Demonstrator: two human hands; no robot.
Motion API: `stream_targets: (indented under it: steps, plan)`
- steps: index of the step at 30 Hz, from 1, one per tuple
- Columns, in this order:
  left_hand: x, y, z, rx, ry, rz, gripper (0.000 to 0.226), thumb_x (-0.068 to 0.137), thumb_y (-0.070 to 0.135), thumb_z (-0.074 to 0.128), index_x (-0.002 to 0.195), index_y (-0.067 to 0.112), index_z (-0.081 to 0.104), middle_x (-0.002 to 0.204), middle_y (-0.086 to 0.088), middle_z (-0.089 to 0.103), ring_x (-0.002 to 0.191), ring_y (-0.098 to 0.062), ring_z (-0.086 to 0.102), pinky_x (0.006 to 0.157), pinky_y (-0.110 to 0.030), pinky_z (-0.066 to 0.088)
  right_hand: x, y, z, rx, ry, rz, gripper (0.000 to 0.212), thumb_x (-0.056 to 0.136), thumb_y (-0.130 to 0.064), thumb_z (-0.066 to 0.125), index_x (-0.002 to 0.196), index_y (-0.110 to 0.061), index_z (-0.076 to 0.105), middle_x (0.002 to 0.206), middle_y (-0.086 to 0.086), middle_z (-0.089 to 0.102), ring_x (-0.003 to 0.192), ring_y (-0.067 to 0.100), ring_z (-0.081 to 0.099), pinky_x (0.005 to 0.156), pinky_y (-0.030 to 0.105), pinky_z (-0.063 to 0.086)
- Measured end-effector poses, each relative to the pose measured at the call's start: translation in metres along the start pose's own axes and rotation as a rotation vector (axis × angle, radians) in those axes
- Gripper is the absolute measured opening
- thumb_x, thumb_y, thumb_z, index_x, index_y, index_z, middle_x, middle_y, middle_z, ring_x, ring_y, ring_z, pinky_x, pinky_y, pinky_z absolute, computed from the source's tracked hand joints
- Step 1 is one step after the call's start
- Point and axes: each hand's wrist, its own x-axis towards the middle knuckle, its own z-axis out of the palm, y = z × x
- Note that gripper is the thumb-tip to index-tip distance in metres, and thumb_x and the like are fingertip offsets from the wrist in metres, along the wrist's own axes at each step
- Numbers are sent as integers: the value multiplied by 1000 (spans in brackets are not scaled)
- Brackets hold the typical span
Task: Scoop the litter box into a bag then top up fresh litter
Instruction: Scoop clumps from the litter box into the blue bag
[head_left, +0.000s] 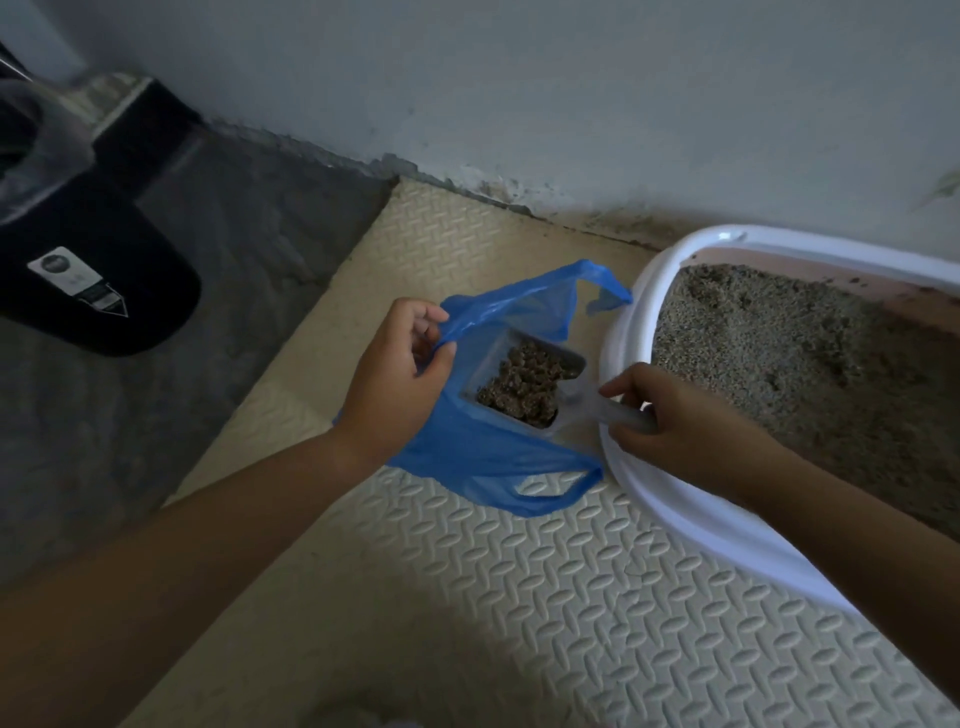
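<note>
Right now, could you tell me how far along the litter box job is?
Done: a load of clumps sits in the scoop. In hand: the left hand holds the blue bag open while the right hand brings the scoop into its mouth, not yet tipped. Left: emptying it, and topping up the litter box; no fresh litter is visible.

text: none legible | label (78, 280) on black bin (98, 270) | print too small to read

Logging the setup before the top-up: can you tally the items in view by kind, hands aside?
Blue plastic bag: 1
Scoop, loaded with clumps: 1
White litter box: 1
Black bin: 1
Foam floor mats: 2, one beige, one whiter
Total: 6
</note>
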Motion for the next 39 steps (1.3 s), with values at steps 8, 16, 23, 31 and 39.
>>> stream_targets:
  steps: [8,16,23,31,39]
  plan:
    - [-2,-10,-4,-50,15,-25,24,90,4,59,105,18,48,83,10,47,74,2,50,71,-7,38,42,-37,10,-36,2,12,35,79,-12,63,112,-19,53,97,-7,57,84,11,53,64,21,35]
    - [2,-16,-5,-80,16,-30,25,90,4,58,105,21,48,83,8,48,75,-2,50,72,-10,39,73,-60,15,220,41,48,24,79,-11,65,98,-25,64,86,-6,67,76,8,62,69,18,47]
    - [-2,-21,-8,-70,23,-52,25,90,5,59,106,21,48,84,4,52,75,-2,51,71,-10,40,74,-65,27,145,121,-45,20,84,-10,61,99,-22,64,79,-19,54,68,-2,50,59,0,35]
    - [-2,-23,-10,-93,34,-68,25,91,3,57,107,19,48,82,7,51,75,2,52,71,-11,41,71,-68,50,131,138,-101,24,86,-5,59,107,-14,65,90,-12,57,87,6,55,67,3,35]
    - [-6,-24,-12,-82,29,-73,24,91,4,58,108,19,49,83,7,50,74,1,51,71,-11,41,67,-65,50,116,196,-169,25,84,-1,61,105,-13,66,88,-6,63,78,4,51,64,8,36]
